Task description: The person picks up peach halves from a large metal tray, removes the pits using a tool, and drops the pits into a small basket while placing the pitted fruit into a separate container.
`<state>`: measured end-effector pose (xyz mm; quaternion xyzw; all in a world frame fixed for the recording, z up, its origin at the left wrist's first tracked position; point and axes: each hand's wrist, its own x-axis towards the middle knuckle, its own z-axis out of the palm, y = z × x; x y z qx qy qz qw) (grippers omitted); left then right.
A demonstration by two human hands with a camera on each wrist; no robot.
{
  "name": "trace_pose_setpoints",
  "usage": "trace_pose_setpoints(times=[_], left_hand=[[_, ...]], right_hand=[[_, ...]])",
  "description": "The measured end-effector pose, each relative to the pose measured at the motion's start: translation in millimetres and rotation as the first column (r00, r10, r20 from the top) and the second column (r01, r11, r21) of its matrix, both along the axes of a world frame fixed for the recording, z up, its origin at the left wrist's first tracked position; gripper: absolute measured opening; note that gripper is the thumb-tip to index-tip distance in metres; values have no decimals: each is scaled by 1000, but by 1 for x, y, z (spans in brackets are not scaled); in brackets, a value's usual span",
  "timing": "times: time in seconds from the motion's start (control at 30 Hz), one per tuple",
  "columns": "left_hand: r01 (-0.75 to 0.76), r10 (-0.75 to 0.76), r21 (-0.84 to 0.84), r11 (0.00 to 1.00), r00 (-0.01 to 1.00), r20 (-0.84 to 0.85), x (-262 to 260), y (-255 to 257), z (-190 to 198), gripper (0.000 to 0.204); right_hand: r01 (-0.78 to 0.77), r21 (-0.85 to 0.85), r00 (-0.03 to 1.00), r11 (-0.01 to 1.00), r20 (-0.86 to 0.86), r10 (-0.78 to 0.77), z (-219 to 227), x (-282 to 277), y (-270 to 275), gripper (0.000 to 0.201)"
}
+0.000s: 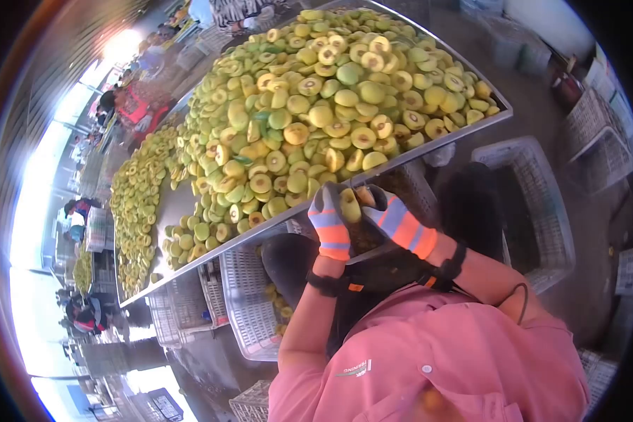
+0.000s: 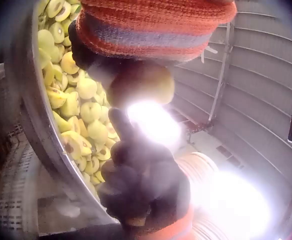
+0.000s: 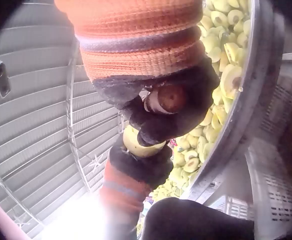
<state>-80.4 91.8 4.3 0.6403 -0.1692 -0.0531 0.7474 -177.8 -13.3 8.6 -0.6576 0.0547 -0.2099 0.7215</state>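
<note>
Bright daylight, fisheye bending at the edges, white glare and blur in both wrist views.

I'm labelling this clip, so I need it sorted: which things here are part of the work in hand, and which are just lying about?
In hand:
left hand, gripping a yellow-green fruit
right hand, holding a brownish piece
heap of halved fruit on the metal table

Lying about:
white crates under the table
grey crate on the right
people in the background

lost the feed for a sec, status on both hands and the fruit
Left hand grips a yellow-green fruit. Right hand grips a small brown-tipped piece. Metal tray heaped with cut fruit ahead, nothing blocking.
</note>
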Motion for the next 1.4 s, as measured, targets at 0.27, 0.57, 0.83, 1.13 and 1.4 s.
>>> trace_pose_setpoints(times=[0.27,0.57,0.83,1.13,1.4], left_hand=[[140,-118,169,975,983,-138,5,-16,0,16],[305,-295,-26,952,893,-339,7,-5,-41,27],[126,-277,-377,918,882,-381,-10,0,-16,32],[559,-568,-108,822,791,-227,-10,5,8,34],[294,-404,373,880,876,264,21,0,-51,27]], right_hand=[[289,-326,957,900,68,-282,-16,0,-15,34],[17,-338,990,941,-129,-64,-17,-2,-27,35],[-28,35,975,999,-221,35,-36,-4,-36,27],[-261,360,923,896,-180,341,6,-23,-46,32],[-161,-134,982,978,-118,145,-33,-7,-51,32]])
